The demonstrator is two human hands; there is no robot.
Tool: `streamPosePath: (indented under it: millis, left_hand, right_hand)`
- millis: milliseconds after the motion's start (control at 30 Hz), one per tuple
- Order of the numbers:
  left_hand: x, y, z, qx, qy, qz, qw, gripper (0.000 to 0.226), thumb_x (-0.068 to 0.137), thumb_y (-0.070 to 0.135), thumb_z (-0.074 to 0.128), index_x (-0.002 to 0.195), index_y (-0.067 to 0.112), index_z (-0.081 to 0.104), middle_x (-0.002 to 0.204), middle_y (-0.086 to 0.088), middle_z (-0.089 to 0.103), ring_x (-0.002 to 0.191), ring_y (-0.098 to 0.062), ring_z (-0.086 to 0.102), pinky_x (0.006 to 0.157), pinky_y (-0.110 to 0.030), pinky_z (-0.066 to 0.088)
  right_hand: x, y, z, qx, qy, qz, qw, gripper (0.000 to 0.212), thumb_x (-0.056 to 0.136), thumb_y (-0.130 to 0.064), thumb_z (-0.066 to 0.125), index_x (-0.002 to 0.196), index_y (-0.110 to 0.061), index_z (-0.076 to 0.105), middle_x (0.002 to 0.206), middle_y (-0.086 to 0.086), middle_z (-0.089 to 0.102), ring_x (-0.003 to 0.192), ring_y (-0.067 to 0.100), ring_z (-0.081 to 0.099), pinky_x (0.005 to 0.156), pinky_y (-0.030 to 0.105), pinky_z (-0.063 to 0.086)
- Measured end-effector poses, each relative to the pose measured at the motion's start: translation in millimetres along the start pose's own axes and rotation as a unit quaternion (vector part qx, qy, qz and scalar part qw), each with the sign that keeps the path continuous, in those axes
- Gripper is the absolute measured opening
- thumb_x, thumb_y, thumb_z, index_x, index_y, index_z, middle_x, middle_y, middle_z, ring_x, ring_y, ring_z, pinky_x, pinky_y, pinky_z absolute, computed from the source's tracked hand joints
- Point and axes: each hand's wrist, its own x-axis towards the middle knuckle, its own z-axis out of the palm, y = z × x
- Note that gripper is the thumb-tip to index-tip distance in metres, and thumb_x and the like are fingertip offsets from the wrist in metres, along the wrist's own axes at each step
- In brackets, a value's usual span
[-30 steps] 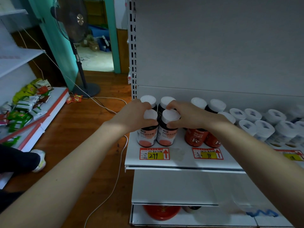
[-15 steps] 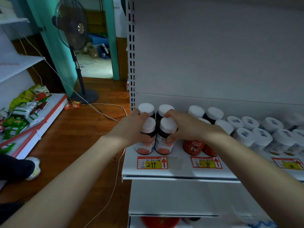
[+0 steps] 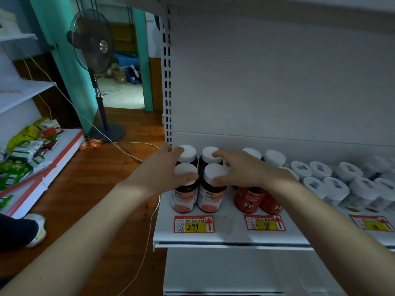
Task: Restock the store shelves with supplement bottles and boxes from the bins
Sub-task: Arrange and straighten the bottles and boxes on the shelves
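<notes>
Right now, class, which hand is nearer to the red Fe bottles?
Right. The right hand sits just above the red Fe bottles; the left hand is further left, touching a white bottle cap.

Dark wood floor (image 3: 85,189). Teal wall (image 3: 64,60) left of doorway (image 3: 124,90) into brighter back room. Black pedestal fan (image 3: 92,41) by wall; white cable (image 3: 147,242) trails over floor. White shelving (image 3: 277,82), perforated upright (image 3: 167,82), at right. Second rack (image 3: 27,90) with snack packets (image 3: 25,144) at left. Dim light.

Left hand (image 3: 162,174) and right hand (image 3: 245,169) touch white-capped bottles (image 3: 210,199) on shelf (image 3: 230,237).
</notes>
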Motion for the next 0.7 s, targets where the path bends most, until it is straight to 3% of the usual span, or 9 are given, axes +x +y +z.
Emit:
streamPosePath:
  millis: [133,333,533,700]
  left_hand:
    - [33.2,-4.0,-14.8,-0.017,0.068,-0.024,0.997,0.058,0.088,0.046,0.053,0.135,0.013,0.042,0.134,-0.013,0.044,0.106,-0.023,0.054,0.080,-0.024,0.038]
    - [69.5,-4.9,5.4,-0.022,-0.041,-0.035,0.998,0.052,0.084,0.040,0.061,0.126,0.010,0.049,0.121,-0.011,0.056,0.103,-0.023,0.055,0.076,-0.026,0.045]
    - [78.9,-13.5,17.7,-0.025,-0.032,-0.028,0.999,0.039,0.082,0.038,0.062,0.110,0.011,0.054,0.109,-0.008,0.061,0.086,-0.016,0.053,0.065,-0.020,0.041]
    - [69.3,-12.5,16.9,-0.066,-0.005,-0.054,0.996,0.055,0.088,0.045,0.055,0.131,0.012,0.046,0.131,-0.008,0.053,0.117,-0.022,0.050,0.087,-0.025,0.039]
  right_hand:
    - [22.5,-2.1,-22.6,0.030,0.082,0.025,0.996,0.048,0.087,-0.036,0.060,0.128,-0.014,0.049,0.125,0.007,0.053,0.110,0.020,0.052,0.081,0.023,0.037]
    - [60.4,5.7,-7.7,0.031,0.022,0.064,0.997,0.055,0.084,-0.036,0.063,0.127,-0.004,0.049,0.134,0.011,0.048,0.118,0.026,0.048,0.093,0.030,0.039]
    - [64.7,9.4,0.5,0.055,0.040,0.062,0.996,0.053,0.083,-0.034,0.065,0.126,-0.007,0.051,0.127,0.010,0.053,0.111,0.023,0.051,0.081,0.026,0.038]
    - [55.3,8.0,6.3,0.090,0.066,0.081,0.990,0.052,0.090,-0.037,0.055,0.132,-0.009,0.044,0.135,0.008,0.047,0.120,0.023,0.046,0.094,0.029,0.036]
